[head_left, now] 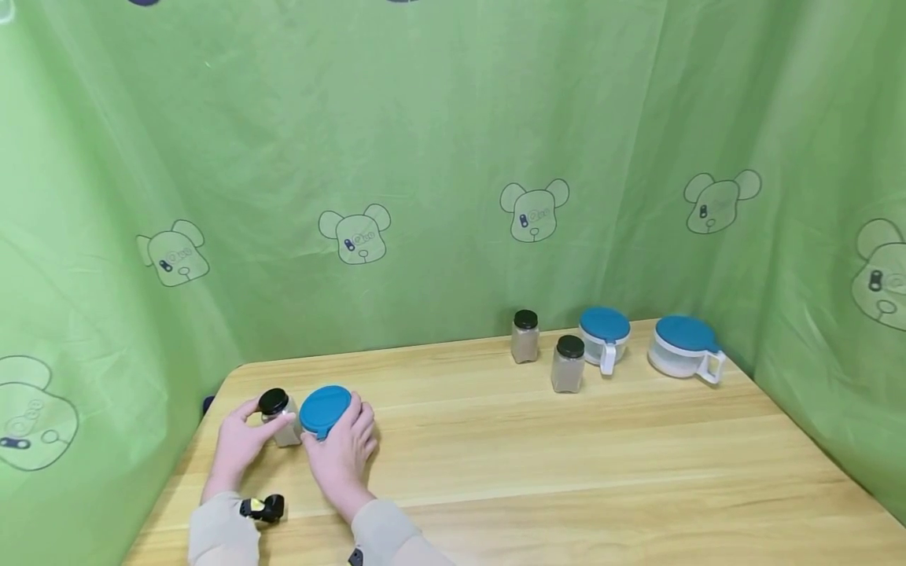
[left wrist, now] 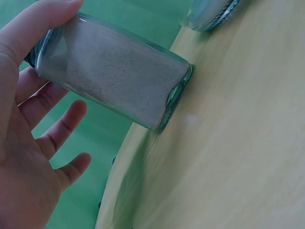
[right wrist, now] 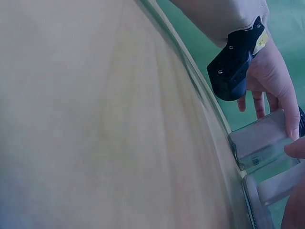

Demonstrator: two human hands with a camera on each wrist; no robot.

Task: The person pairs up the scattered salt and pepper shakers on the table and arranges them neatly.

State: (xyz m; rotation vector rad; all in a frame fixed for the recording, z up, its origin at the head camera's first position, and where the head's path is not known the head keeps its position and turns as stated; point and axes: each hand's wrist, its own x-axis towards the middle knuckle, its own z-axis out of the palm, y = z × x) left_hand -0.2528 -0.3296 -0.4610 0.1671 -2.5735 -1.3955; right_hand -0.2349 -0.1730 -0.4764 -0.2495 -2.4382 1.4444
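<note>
My left hand [head_left: 237, 442] holds a square glass jar [head_left: 289, 435] with a black lid, thumb on one side and fingers on the other. Grey-brown powder fills most of this jar in the left wrist view, where the ring and little fingers stand off the glass. Close beside it, to the right, is a round clear container with a blue lid [head_left: 324, 409]. My right hand [head_left: 344, 453] grips that container from its right and near side. Its pale handle [right wrist: 279, 183] shows near the right thumb in the right wrist view.
Toward the back right of the wooden table [head_left: 538, 472] stand two more black-lidded jars, a rear one [head_left: 524, 344] and a nearer one [head_left: 568, 373]. Beside them are two blue-lidded containers with white handles, one left [head_left: 604, 324] and one right [head_left: 685, 333]. A green curtain [head_left: 439, 157] surrounds the table.
</note>
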